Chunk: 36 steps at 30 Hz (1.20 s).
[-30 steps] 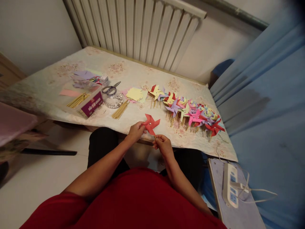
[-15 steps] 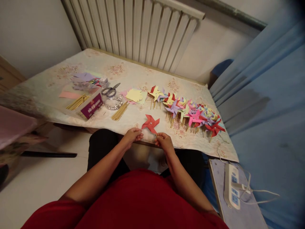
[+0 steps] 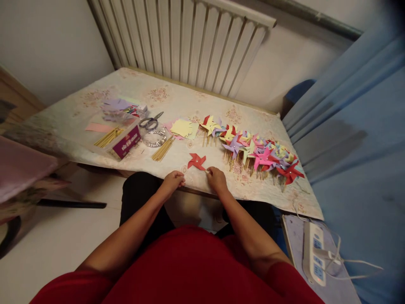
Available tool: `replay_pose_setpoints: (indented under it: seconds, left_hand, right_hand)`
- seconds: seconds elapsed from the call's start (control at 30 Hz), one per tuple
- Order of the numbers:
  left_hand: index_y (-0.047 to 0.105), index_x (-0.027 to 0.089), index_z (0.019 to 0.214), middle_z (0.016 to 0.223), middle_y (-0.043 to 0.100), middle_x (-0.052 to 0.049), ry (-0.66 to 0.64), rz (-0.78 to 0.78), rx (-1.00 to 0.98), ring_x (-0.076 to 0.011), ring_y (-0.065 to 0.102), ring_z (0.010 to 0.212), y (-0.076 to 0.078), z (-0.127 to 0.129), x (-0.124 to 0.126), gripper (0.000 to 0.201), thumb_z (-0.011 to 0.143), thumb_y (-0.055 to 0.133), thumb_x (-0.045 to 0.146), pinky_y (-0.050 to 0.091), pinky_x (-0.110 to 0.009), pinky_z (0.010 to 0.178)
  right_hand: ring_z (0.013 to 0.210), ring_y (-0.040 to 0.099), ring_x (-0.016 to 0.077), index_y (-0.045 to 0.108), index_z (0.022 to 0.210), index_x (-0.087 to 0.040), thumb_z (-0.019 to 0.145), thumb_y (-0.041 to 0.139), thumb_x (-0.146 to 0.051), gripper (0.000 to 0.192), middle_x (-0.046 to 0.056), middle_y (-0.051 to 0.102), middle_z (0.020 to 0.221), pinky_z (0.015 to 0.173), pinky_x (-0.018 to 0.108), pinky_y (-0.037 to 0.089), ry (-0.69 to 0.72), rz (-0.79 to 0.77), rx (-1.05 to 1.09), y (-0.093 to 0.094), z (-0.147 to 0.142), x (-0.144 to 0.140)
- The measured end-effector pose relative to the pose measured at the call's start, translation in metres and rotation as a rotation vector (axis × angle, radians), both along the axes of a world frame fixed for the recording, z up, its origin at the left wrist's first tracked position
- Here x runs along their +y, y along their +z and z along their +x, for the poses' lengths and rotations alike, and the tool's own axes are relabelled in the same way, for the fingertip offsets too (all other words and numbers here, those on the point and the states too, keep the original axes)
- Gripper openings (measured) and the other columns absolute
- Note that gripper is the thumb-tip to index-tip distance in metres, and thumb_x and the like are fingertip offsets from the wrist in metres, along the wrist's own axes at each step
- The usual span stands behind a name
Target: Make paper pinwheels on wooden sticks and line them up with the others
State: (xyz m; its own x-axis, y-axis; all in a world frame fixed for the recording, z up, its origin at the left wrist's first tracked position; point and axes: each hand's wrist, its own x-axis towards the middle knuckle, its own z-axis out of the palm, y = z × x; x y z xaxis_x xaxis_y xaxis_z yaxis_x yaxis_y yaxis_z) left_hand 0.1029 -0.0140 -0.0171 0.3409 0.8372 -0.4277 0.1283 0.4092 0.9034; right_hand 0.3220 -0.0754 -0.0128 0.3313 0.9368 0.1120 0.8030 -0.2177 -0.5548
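Observation:
A red paper pinwheel [image 3: 200,163] with a shiny pin at its centre is held over the table's front edge. My right hand [image 3: 217,180] pinches its stick, most of which the fingers hide. To the left of the pinwheel is my left hand [image 3: 173,183], its fingers curled together and apart from the paper, with nothing visible in them. Many finished pinwheels [image 3: 263,158] in red, pink, yellow and purple stand crowded on their sticks to the right. Left of my hands lies a bundle of thin sticks [image 3: 163,149].
A clear box [image 3: 126,143] with a purple label holds more sticks. Near it are scissors [image 3: 151,122], a round dish of shiny pins [image 3: 155,138] and yellow paper pieces [image 3: 181,127]. A power strip [image 3: 314,253] with cables lies at the lower right, beside a blue curtain [image 3: 354,135].
My left hand has drawn away from the pinwheel, and its fingers have curled in. The red pinwheel has turned a little in my right hand. The view has shifted slightly.

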Motion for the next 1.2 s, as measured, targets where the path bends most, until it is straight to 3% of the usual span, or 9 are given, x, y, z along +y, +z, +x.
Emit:
replay_pose_setpoints:
  seconds: [0.13, 0.33, 0.6, 0.97, 1.2]
  left_hand:
    - [0.059, 0.019, 0.085, 0.066, 0.066, 0.000, -0.023, 0.096, 0.105, -0.0141, 0.061, 0.058, -0.005, 0.000, 0.003, 0.014, 0.071, 0.063, 0.018, 0.043, -0.024, 0.057]
    - [0.062, 0.020, 0.085, 0.066, 0.063, 0.001, -0.039, 0.279, 0.212, -0.0177, 0.063, 0.063, -0.004, 0.000, 0.005, 0.012, 0.074, 0.059, 0.018, 0.044, -0.027, 0.061]
    - [0.065, 0.019, 0.094, 0.090, 0.070, -0.005, -0.127, 0.701, 0.602, -0.0203, 0.062, 0.086, 0.003, -0.001, 0.017, 0.018, 0.085, 0.051, 0.018, 0.045, -0.030, 0.080]
    - [0.061, 0.016, 0.104, 0.104, 0.065, -0.012, -0.251, 0.948, 0.861, -0.0240, 0.060, 0.100, 0.000, 0.013, 0.033, 0.021, 0.092, 0.044, 0.019, 0.046, -0.034, 0.088]
    - [0.060, 0.017, 0.105, 0.107, 0.064, -0.012, -0.263, 0.993, 0.920, -0.0232, 0.059, 0.102, -0.006, 0.021, 0.053, 0.023, 0.098, 0.041, 0.026, 0.045, -0.033, 0.086]
  right_hand:
    - [0.090, 0.059, 0.0228, 0.067, 0.106, -0.014, 0.084, 0.057, -0.016, 0.024, 0.010, 0.069, 0.094, 0.084, 0.032, 0.044, 0.006, -0.001, -0.147, -0.002, 0.004, -0.012]
    - [0.087, 0.054, 0.0225, 0.065, 0.095, -0.015, 0.085, 0.059, -0.021, 0.013, 0.010, 0.065, 0.092, 0.083, 0.032, 0.042, 0.006, 0.067, -0.229, -0.015, 0.010, -0.034]
    - [0.082, 0.050, 0.0218, 0.062, 0.080, -0.019, 0.086, 0.053, -0.014, 0.012, 0.007, 0.060, 0.080, 0.077, 0.032, 0.040, 0.022, 0.185, -0.306, -0.029, 0.017, -0.041]
    - [0.083, 0.050, 0.0217, 0.061, 0.081, -0.020, 0.086, 0.051, -0.011, 0.015, 0.006, 0.058, 0.080, 0.077, 0.033, 0.040, 0.078, 0.293, -0.259, -0.035, 0.026, -0.031]
    - [0.084, 0.051, 0.0212, 0.061, 0.086, -0.020, 0.084, 0.053, -0.011, 0.012, 0.005, 0.058, 0.082, 0.079, 0.033, 0.041, 0.070, 0.342, -0.198, -0.034, 0.025, -0.028]
